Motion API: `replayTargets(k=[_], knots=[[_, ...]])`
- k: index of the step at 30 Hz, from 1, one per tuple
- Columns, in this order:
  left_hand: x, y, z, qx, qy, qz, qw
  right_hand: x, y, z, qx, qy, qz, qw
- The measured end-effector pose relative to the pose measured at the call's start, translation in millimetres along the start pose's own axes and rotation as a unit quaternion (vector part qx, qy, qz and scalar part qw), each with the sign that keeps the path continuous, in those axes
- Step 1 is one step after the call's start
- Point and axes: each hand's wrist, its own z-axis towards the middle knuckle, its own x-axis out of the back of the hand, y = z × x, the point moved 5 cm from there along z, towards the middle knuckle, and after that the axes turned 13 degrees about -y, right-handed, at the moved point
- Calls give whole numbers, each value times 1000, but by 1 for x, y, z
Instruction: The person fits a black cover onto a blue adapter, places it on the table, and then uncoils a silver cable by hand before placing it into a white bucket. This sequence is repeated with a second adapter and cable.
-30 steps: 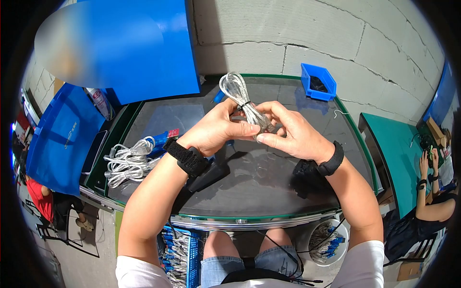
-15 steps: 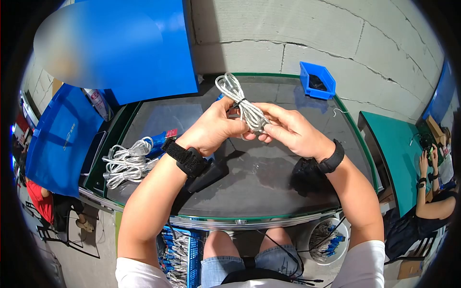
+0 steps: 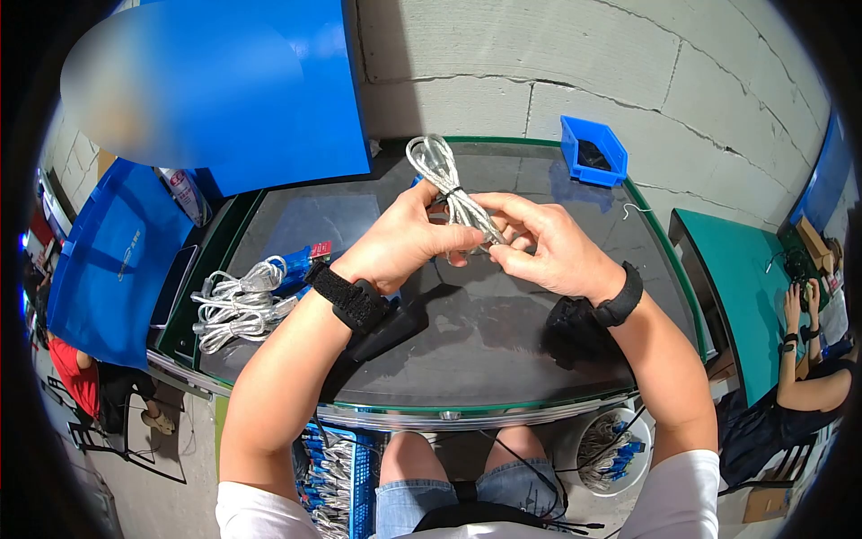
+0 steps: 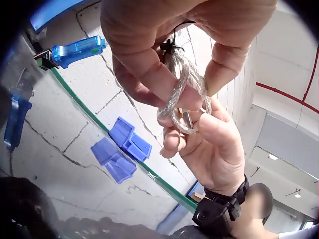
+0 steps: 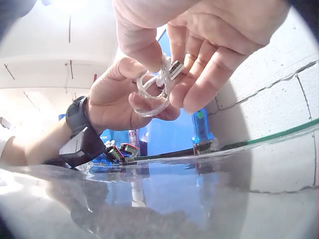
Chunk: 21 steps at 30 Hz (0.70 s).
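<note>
A coiled silver USB cable (image 3: 433,157), bound at its middle by a black tie (image 4: 171,47), is held up over the table between both hands. My left hand (image 3: 404,235) grips the bundle near the tie, its thumb along the lower strands. My right hand (image 3: 549,244) pinches the lower end of the coil between thumb and fingers. A metal USB plug (image 5: 176,69) pokes out of the loops beside the right fingers in the right wrist view. Behind the hands, a blue translucent casing (image 4: 79,51) with a small circuit board stands near the table's far edge.
More coiled cables (image 3: 238,305) lie at the table's left, by a blue casing with a red board (image 3: 321,250). A small blue bin (image 3: 594,153) sits at the far right corner. Below the front edge are a cable-filled blue basket (image 3: 364,481) and a white bucket (image 3: 639,467).
The right thumb and fingers shifted over the lower end of the bundle, then drew back a little. The bundle tilted slightly left and partly back, while the left hand kept its grip.
</note>
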Motion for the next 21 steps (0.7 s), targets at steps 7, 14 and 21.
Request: replayTargets(k=[7, 14, 21], knots=[[0, 0, 1, -22, -22, 15, 999, 1, -4, 0, 18, 11, -32, 999], [3, -3, 1, -3, -9, -2, 1000, -1, -1, 3, 46, -6, -23, 999], [-2, -1, 1, -7, -47, -16, 999, 1, 3, 2, 33, -2, 15, 999]])
